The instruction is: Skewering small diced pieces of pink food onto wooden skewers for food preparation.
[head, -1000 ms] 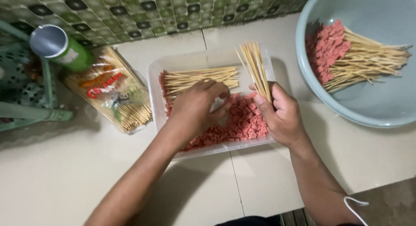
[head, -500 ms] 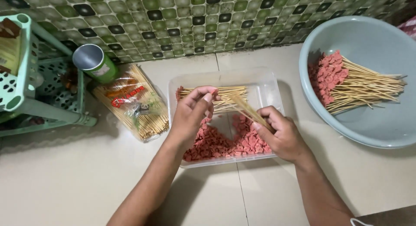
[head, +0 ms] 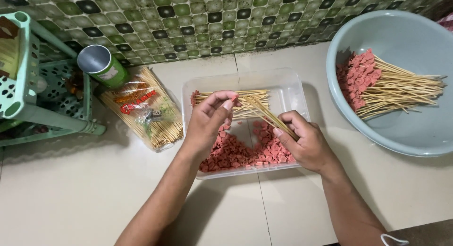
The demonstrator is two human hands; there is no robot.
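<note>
Raised since earlier, left hand [head: 207, 121] pinches a sausage bit [head: 234, 99] at the skewers [head: 269, 117] gripped by right hand [head: 304, 142]; the fist hides their ends.

Right hand [head: 304, 142] holds skewers [head: 266, 115]; left hand [head: 210, 121] pinches a sausage piece [head: 234, 99] above tray [head: 292, 92].

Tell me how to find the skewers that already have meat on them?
Look at the big pale blue bowl on the right. The heap of skewers lies inside it. Unlike the bare sticks in the clear tray and the packet of sticks on the left, these have pink pieces on their ends.
</note>
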